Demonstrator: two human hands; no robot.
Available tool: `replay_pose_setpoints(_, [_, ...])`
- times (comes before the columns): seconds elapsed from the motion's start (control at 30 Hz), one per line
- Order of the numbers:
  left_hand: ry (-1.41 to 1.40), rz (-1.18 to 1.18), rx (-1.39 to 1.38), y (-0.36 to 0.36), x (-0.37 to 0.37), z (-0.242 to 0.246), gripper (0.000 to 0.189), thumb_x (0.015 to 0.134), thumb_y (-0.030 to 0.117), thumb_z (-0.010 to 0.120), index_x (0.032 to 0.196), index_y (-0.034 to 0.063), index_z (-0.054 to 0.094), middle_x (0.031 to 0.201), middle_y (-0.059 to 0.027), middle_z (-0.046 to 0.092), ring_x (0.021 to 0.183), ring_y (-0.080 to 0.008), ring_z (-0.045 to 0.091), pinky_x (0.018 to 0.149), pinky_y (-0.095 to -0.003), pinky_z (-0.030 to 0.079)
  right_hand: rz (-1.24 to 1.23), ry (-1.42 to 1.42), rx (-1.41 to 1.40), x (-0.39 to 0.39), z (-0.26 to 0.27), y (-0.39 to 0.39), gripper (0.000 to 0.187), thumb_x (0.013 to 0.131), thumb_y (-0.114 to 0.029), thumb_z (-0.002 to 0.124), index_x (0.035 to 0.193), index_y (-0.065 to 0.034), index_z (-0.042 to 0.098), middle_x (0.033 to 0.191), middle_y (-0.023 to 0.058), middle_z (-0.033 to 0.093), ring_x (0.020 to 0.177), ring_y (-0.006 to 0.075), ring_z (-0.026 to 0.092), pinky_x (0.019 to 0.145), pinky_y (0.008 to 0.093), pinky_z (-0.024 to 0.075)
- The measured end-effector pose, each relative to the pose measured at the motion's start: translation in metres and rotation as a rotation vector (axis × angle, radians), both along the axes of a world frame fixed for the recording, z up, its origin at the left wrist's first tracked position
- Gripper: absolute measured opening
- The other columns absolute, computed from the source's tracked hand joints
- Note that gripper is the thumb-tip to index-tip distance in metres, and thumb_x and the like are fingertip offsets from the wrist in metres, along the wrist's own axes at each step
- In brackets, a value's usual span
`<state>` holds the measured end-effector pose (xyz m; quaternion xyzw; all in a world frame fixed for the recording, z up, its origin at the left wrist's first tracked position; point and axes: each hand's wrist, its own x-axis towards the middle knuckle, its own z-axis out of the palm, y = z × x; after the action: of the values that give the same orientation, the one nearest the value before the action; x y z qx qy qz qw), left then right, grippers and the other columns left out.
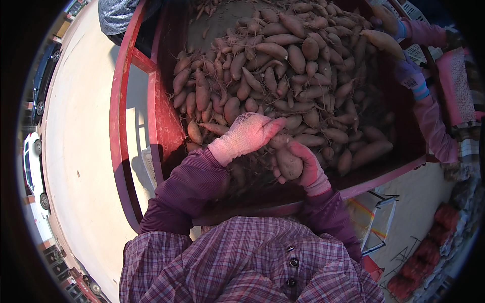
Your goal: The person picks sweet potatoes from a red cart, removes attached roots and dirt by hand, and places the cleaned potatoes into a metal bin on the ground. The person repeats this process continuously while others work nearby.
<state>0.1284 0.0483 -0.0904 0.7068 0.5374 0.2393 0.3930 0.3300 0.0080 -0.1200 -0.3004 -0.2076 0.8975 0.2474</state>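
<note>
A large heap of sweet potatoes (295, 60) with thin roots lies in a red metal trailer bed (166, 102). My right hand (308, 166), in a pink-stained knit glove, holds a rounded sweet potato (289, 163) near the bed's close edge. Just left of it and slightly farther off is my left hand (246, 132), in a similar glove. Its thumb and fingers point toward another sweet potato (280, 141) that sits against the upper end of the held one. Whether the left fingers grip it is hard to tell.
At the right side of the trailer, another person's gloved hands (411, 74) hold large sweet potatoes (382, 42). A person in grey patterned clothing (117, 17) is at the upper left. A metal-framed stand (379, 223) and filled red sacks (424, 257) are at the lower right.
</note>
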Motion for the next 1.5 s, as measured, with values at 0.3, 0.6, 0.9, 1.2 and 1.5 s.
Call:
replay_pose_setpoints(0.3, [0.228,-0.074,-0.159,0.007,-0.090,-0.076,0.050,0.080,0.032,0.072,0.113,-0.0031,0.057,0.101,-0.0118,0.061,0.085,-0.0171,0.059,0.068,-0.0270,0.048,-0.486,0.242,0.027,-0.012,0.002,0.009,0.062,0.082,-0.039,0.063,0.130,-0.0043,0.046,0.108,0.0149,0.058,0.094,0.0279,0.061,0.080,0.0413,0.0532])
replay_pose_setpoints(0.6, [0.740,0.206,-0.463,-0.035,-0.071,-0.109,0.082,0.075,0.053,0.065,0.136,0.0040,0.042,0.128,-0.0198,0.051,0.120,-0.0315,0.049,0.096,-0.0435,0.040,-0.415,0.230,0.014,-0.007,-0.018,0.006,0.061,0.085,-0.031,0.064,0.135,-0.0040,0.041,0.117,0.0136,0.053,0.103,0.0271,0.057,0.090,0.0427,0.0490])
replay_pose_setpoints(0.9, [-0.813,0.449,-0.388,-0.044,-0.076,-0.062,0.092,0.070,0.017,0.080,0.145,0.0066,0.027,0.126,-0.0113,0.050,0.107,-0.0217,0.056,0.086,-0.0317,0.050,-0.381,0.394,0.011,-0.004,-0.016,0.007,0.065,0.078,-0.031,0.063,0.132,-0.0006,0.043,0.122,0.0140,0.052,0.112,0.0304,0.053,0.102,0.0476,0.0415])
replay_pose_setpoints(1.2, [-0.245,-0.118,-0.035,-0.037,-0.012,-0.002,0.070,0.073,0.004,0.062,0.138,0.0013,0.035,0.136,-0.0144,0.041,0.124,-0.0302,0.045,0.103,-0.0362,0.038,-0.225,0.440,0.073,-0.004,-0.013,0.005,0.066,0.075,-0.027,0.060,0.135,-0.0048,0.043,0.126,0.0088,0.053,0.115,0.0253,0.053,0.103,0.0420,0.0404])
replay_pose_setpoints(1.5, [0.168,-0.019,0.093,-0.044,-0.006,-0.003,0.036,0.080,0.019,0.069,0.105,-0.0037,0.057,0.098,-0.0162,0.060,0.093,-0.0351,0.058,0.081,-0.0392,0.046,-0.420,0.381,-0.085,-0.004,-0.017,0.009,0.062,0.077,-0.028,0.059,0.130,0.0011,0.045,0.124,0.0131,0.054,0.113,0.0264,0.054,0.098,0.0377,0.0441])
